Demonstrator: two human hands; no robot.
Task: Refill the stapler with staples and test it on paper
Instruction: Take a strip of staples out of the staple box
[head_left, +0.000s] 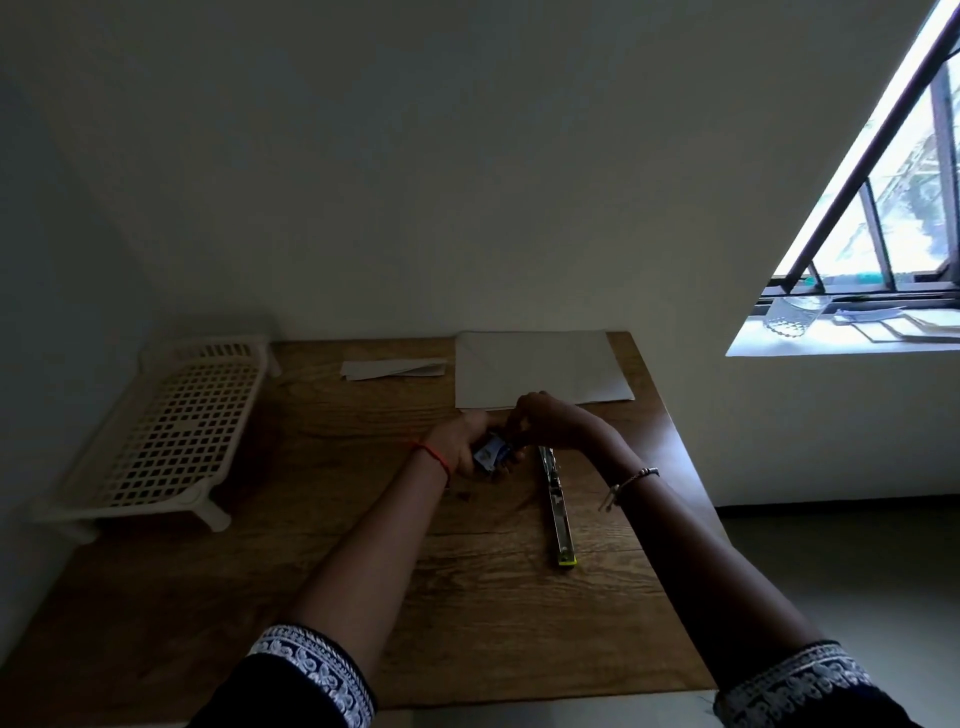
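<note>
Left hand clamps staple box; right hand pinches its end.

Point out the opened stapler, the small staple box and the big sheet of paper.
stapler (557, 512): head view, on the middle of its metal channel.
staple box (490, 453): head view, on its blue face.
sheet of paper (540, 366): head view, on its bare middle.

The stapler lies opened out flat on the desk, a long thin metal strip with a yellow-green tip at its near end. A small blue staple box sits tilted, gripped in the left hand. A white paper stack lies flat at the far edge, with a smaller folded sheet just beside it on the left.
</note>
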